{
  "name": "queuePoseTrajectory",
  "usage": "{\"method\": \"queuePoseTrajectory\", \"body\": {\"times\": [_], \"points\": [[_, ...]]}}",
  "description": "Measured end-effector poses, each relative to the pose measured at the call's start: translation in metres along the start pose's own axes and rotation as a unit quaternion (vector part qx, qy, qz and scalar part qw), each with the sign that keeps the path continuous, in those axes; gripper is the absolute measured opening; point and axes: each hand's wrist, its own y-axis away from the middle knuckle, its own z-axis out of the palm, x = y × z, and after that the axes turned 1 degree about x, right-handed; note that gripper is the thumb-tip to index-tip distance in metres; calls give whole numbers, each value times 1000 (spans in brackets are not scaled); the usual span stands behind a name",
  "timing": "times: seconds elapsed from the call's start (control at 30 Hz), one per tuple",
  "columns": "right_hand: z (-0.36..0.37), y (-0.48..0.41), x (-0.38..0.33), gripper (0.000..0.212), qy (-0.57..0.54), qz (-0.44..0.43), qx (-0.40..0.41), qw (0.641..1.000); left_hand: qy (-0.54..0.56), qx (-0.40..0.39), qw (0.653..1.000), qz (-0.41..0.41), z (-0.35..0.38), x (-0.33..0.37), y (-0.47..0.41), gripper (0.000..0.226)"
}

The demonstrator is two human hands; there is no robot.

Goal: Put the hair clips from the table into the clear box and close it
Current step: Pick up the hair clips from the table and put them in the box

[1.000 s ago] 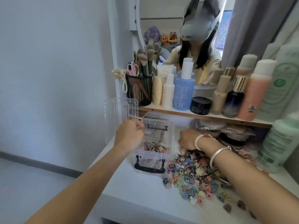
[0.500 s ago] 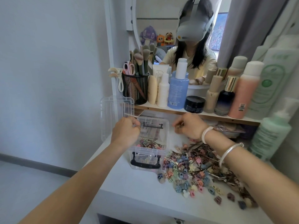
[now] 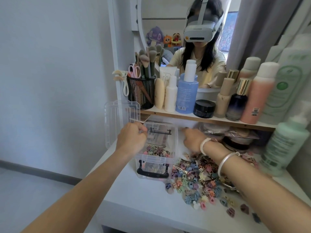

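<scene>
Curling over the left rim of the clear box (image 3: 175,145), the left hand (image 3: 132,137) is showing only its back to the camera, so I cannot tell whether its bent fingers are gripping the rim or a clip. Just behind this hand the box's lid (image 3: 121,118) is standing upright, swung open. Beside the knuckles, to their right, a shallow layer of hair clips (image 3: 156,151) is lying inside the box, too tangled to count. Two black fasteners are showing on the box: the near latch (image 3: 152,172) on the wall facing the person and the far latch (image 3: 159,132) on the opposite wall.

The right hand (image 3: 193,140) is hovering just beside the box's right wall, its fingertips bunched and pointing toward it. It is blurred, and I cannot tell whether it is pinching anything. Two bracelets are sitting on its wrist, a white bracelet (image 3: 204,145) and a silver bangle (image 3: 227,161). Below that wrist one big pile of loose clips (image 3: 198,180) is spreading over the tabletop (image 3: 143,199), with a few strays scattered nearer the person.
</scene>
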Motion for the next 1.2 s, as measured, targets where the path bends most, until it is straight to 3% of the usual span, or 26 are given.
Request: {"method": "queuePoseTrajectory", "body": {"times": [0.1,0.23,0.53,0.73,0.8,0.87,0.97,1.1,1.2], "points": [[13,-8,6,62,136,6,-71,988,-1,1,1000,1,0,-2,0,22],[12,-15,7,39,140,14,-83,986,-2,1,1000,6,0,-2,-1,23],[11,1,20,32,156,-18,-10,988,2,1,1000,2,0,0,0,23],[-1,13,24,30,36,-23,54,998,3,0,1000,1,-2,2,3,24],[-18,18,16,26,-65,-34,111,991,2,0,1000,-1,-2,3,4,24],[-37,25,2,23,-244,-71,131,958,1,1,1000,-1,-1,4,4,24],[-56,33,-19,22,-424,-138,31,895,-2,-2,1000,0,0,5,5,24],[-62,33,-8,24,-377,-90,59,920,-3,-7,1000,7,0,5,7,23],[-45,35,17,31,-111,-54,35,992,-5,-7,1000,6,0,5,7,23]]}}
